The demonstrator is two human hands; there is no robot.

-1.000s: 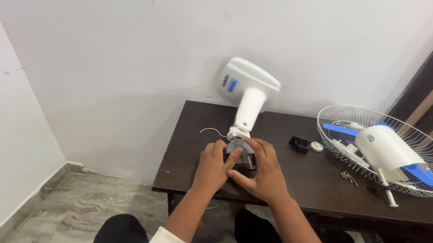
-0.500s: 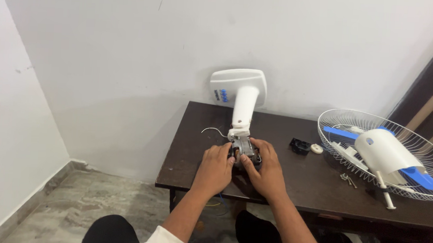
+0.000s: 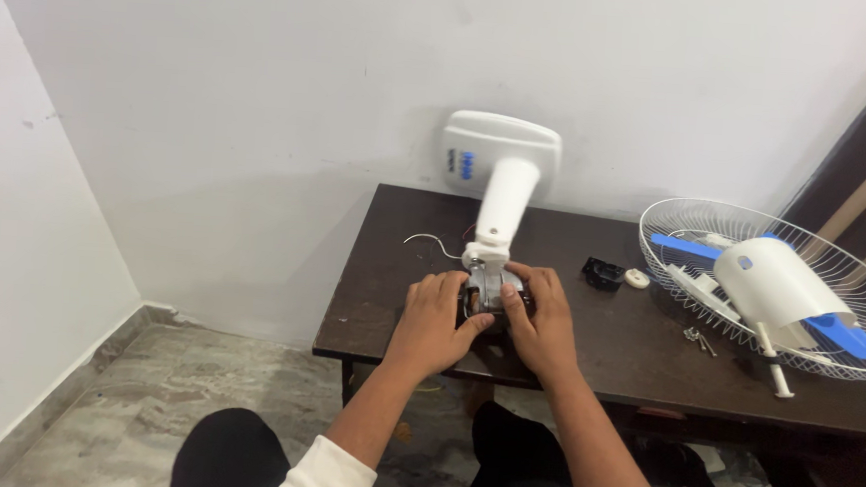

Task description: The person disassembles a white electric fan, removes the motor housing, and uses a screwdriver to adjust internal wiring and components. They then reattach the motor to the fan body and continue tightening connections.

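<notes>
1. Gripping from both sides, the left hand and the right hand close around a small dark motor unit that sits near the front edge of the table, a little left of its middle.
2. The left hand's fingers are curled over the unit's left side, with the thumb tip pressed against its front face.
3. The right hand wraps the right side in the same way – fingers bent over the top, thumb pointing in toward the other thumb, the two nearly touching.
4. The motor unit is mostly hidden between the palms; only a dark, metallic patch shows between the thumbs.
5. From the unit a white fan neck rises toward the back edge of the table and ends in a white rounded base plate, tilted up against the wall.
6. A thin white wire curls on the tabletop just left of the neck.
7. Toward the middle of the table, behind the right hand, lie a small black part and, just beside it, a small white round cap.
8. At the right end of the table rests a white wire grille – it carries a blue fan blade and a white housing.
9. A few loose screws lie at the grille's near edge.
</notes>
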